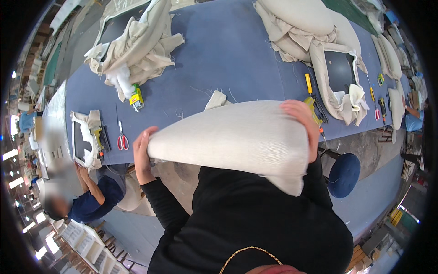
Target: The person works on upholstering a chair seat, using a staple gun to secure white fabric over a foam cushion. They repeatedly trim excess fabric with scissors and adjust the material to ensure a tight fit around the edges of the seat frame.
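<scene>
A beige upholstered cushion [228, 137] is held up in front of my torso, at the near edge of the blue table. It is narrow at its left end and wide at its right end, with a flap of fabric hanging at the lower right. My left hand [143, 150] grips the narrow end, thumb and fingers around its edge. At the wide end my right hand [305, 119] is wrapped over the upper corner. The cushion's underside is hidden from view. Just beyond it lies a folded beige fabric scrap [216, 99].
Red-handled scissors [122, 137] lie left on the blue table [219, 45]. A yellow-green staple gun [314, 107] and a yellow-handled tool [308, 83] lie right. Beige upholstered pieces [141, 50] stand farther back. A co-worker [98, 194] works at left; a blue round stool [344, 176] stands right.
</scene>
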A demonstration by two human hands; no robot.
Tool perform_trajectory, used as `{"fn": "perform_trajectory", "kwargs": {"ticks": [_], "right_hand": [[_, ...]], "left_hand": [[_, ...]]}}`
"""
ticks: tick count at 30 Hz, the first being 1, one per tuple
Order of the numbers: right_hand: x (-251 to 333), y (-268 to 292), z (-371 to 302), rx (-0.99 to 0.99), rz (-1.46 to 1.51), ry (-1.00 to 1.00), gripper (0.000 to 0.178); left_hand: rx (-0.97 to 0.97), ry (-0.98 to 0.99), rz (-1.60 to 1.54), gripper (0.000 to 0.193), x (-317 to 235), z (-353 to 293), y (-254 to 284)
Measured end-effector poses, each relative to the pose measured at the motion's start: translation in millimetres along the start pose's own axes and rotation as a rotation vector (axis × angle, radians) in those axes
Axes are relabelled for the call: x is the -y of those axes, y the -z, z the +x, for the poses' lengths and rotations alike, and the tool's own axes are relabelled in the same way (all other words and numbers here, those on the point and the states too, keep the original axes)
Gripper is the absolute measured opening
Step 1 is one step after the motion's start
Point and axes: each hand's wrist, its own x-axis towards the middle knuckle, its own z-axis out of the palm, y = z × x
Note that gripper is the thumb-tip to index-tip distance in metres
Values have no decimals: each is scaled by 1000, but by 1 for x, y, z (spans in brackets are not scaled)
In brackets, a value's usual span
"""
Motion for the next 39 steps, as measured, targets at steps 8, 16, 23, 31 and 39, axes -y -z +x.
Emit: {"fn": "perform_trajectory", "kwargs": {"ticks": [8, 16, 23, 31, 39], "right_hand": [[-105, 55, -81, -213, 940, -526, 80], [-147, 127, -39, 186, 886, -512, 60], [-184, 38, 26, 91, 484, -724, 70], [-252, -43, -94, -18, 475, -1087, 87], [-270, -38, -87, -67, 492, -1139, 88]], "left_hand": [[131, 420, -1071, 68, 31, -33, -86], [292, 67, -778, 75, -26, -19, -85], [64, -126, -618, 74, 29, 64, -90], [-213, 344, -749, 69, 215, -6, -119], [-173, 273, -484, 65, 198, 13, -109]]}}
